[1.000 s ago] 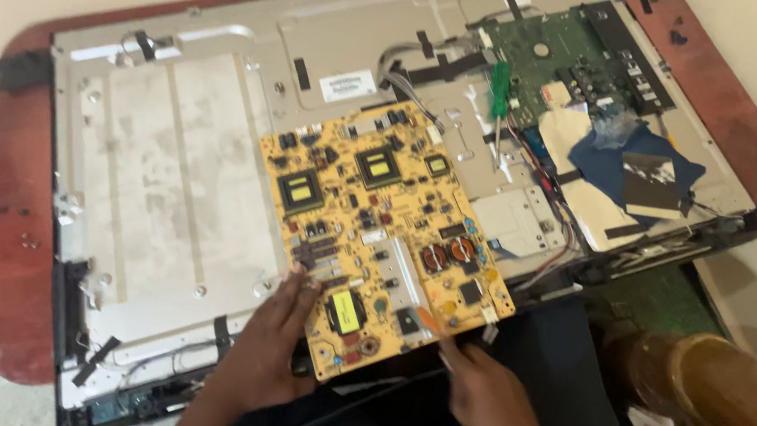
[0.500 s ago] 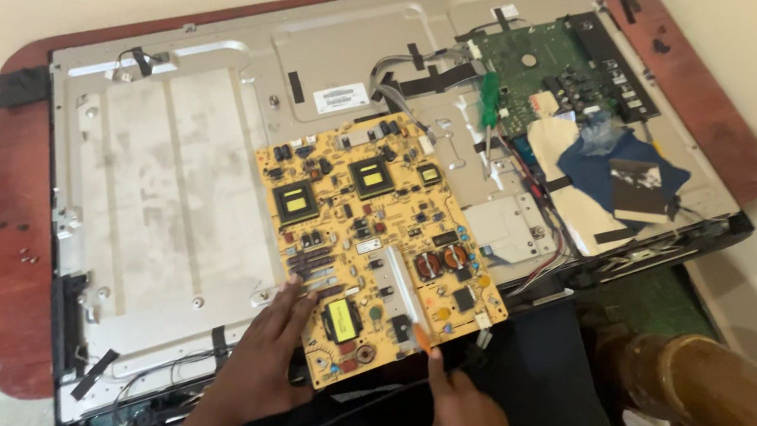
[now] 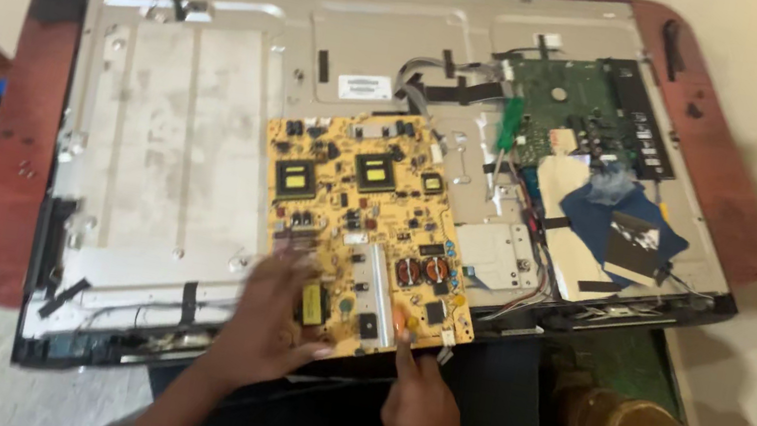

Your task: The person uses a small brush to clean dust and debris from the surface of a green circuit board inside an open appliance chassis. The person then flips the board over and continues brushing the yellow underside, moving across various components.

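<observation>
left hand [image 3: 265, 322] slid further onto yellow circuit board [image 3: 361, 226], fingers spread flat, right hand [image 3: 414, 401] pinching its near edge

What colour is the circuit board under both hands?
Yellow circuit board, clearest in the head view.

Left hand [image 3: 265, 322] lower centre of frame, palm down, fingers [image 3: 284, 269] spread and pointing toward upper frame, blurred. Left forearm running from lower left edge up to wrist, bare. Right hand [image 3: 417, 407] lower centre, just right of left, back of hand up, loosely curled. One right finger extended straight toward upper frame, tip near frame centre-bottom; other fingers tucked. Right wrist and forearm dropping to bottom edge. Hands near each other, not touching. Grip of either hand unclear.
</observation>
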